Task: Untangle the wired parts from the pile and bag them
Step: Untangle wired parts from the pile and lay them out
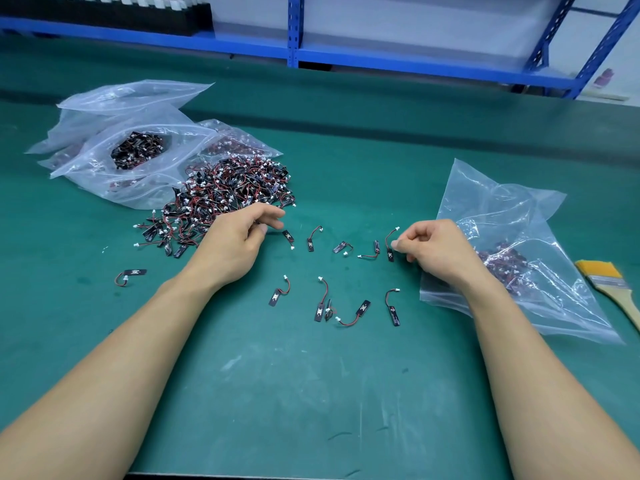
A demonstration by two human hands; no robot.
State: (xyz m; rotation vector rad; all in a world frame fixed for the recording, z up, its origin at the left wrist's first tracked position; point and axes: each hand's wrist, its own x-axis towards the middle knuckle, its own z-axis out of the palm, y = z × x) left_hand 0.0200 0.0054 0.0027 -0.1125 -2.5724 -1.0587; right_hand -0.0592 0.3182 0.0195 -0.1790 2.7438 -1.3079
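Red wires look soft and light, so the stiff black board is best to pinch: right hand (429, 247) pinches one part (390, 252) beside the bag (512, 216), left hand (239, 240) curls at the pile (235, 188), hold unclear.

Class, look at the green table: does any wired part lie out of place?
Yes: one wired part lies alone, left of the left hand, apart from both the pile and the separated parts.

bright even light, soft shadows, edges bowed.
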